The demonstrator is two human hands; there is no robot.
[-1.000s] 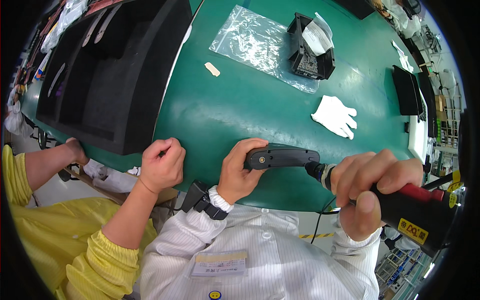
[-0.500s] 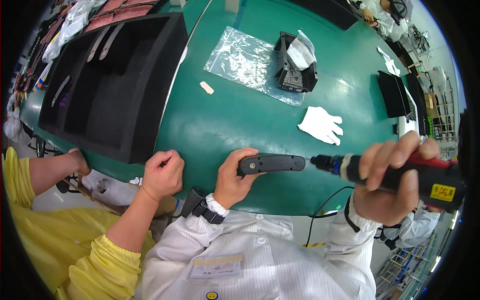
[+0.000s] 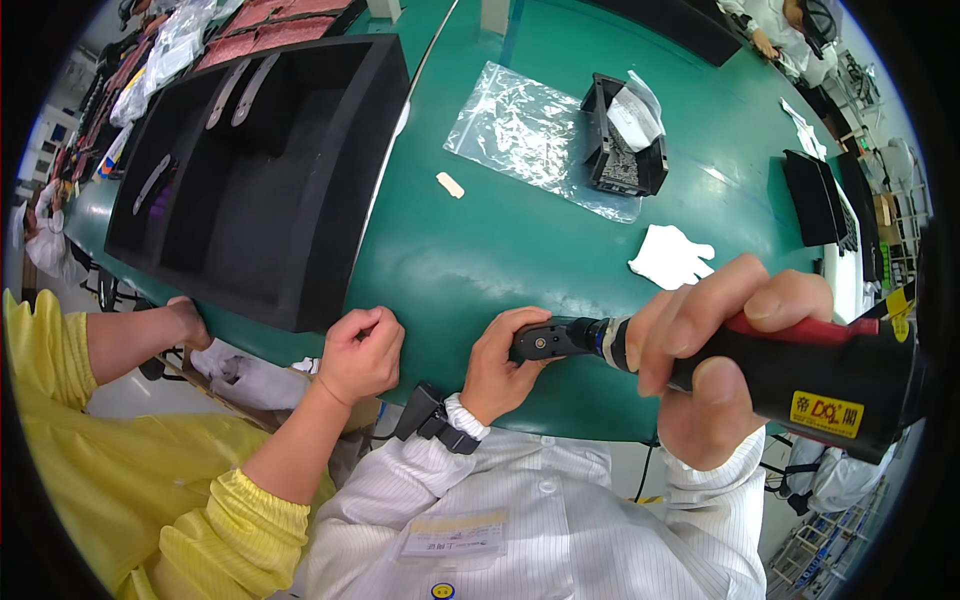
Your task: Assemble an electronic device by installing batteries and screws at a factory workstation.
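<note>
Just now, the black bar [image 3: 541, 342] is held above the near edge of the green worktop [image 3: 455, 255], its left end pinched between the thumb and fingers of the left hand [image 3: 495, 372]. The right hand [image 3: 705, 345] is wrapped around the red-and-black driver [image 3: 815, 375], which comes in from the right of the bar. Half a second ago the driver's nose stood clear of the bar's right end; now it overlaps the bar and hides that end. This suggests that driving work on the bar has resumed, though whether the bit is seated cannot be told, as the tip is hidden. Beyond the bar and to its right lies a white glove [image 3: 665, 258], partly behind the right hand. Further beyond the bar are a clear bag [image 3: 515, 130] and, at the bag's right end, a black bin [image 3: 630, 185] of small dark pieces; a beige strip [image 3: 450, 185] lies beyond the bar and to its left. Left of the bar, a co-worker's fist [image 3: 362, 362] rests by the worktop's edge, with a big black tray [image 3: 345, 200] behind it.
</note>
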